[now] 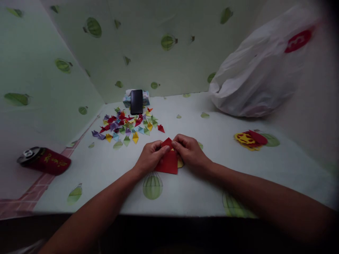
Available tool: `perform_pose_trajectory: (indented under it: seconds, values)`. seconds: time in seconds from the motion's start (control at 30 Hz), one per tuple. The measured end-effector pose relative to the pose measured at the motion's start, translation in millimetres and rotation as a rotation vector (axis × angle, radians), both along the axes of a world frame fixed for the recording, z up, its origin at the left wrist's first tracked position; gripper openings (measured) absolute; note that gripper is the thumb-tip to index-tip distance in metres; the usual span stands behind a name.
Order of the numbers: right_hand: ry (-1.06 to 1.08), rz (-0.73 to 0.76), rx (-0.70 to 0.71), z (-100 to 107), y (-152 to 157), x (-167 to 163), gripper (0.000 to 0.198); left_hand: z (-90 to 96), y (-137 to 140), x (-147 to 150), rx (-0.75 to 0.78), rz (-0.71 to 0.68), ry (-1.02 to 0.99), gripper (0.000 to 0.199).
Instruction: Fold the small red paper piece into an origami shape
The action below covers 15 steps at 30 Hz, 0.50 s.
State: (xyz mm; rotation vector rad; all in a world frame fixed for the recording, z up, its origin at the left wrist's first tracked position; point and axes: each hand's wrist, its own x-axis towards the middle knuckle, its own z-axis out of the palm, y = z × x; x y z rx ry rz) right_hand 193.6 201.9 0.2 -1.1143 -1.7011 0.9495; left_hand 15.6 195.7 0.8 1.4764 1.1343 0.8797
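Observation:
My left hand (150,156) and my right hand (192,152) meet over the near middle of the table. Between their fingertips they pinch a small red piece of paper (167,141), its pointed corner facing away from me. Just below it lies a red paper sheet (169,165), partly covered by my left fingers. A bit of yellow paper (180,163) shows beside the sheet, under my right hand. Beyond my left hand lies a spread of small folded paper pieces (127,123) in many colours. How the pinched paper is creased is hidden by my fingers.
A black phone (136,102) leans on a tissue pack (146,97) at the back. To the left a red drink can (46,161) lies tilted. Red and yellow cut-outs (247,139) lie on the right, before a white plastic bag (249,77). Patterned walls enclose the table (106,197).

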Motion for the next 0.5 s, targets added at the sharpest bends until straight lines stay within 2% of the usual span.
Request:
perform_pose_trajectory:
  seconds: [0.1,0.23,0.3,0.4,0.43,0.5]
  values:
    - [-0.005,-0.002,-0.018,-2.2,4.3,0.3,0.025,0.3,2.5,-2.5,0.061,0.031,0.026,0.037]
    - [-0.04,0.015,-0.018,-3.0,6.8,1.1,0.026,2.2,4.3,-7.5,0.275,0.089,0.192,0.037]
    - [-0.119,-0.021,0.03,-3.6,7.3,1.6,0.027,3.8,3.7,-9.2,0.423,0.169,0.273,0.034]
    - [-0.267,-0.132,0.19,-4.4,10.0,0.7,0.023,2.1,2.2,-5.0,0.743,0.279,0.362,0.021]
    - [-0.295,-0.155,0.257,-4.0,11.5,-0.4,0.021,-0.7,1.5,-0.6,0.853,0.26,0.386,0.023]
    - [-0.366,-0.188,0.327,-1.9,14.5,-3.7,0.018,-9.2,-0.8,13.1,0.963,0.093,0.468,0.04]
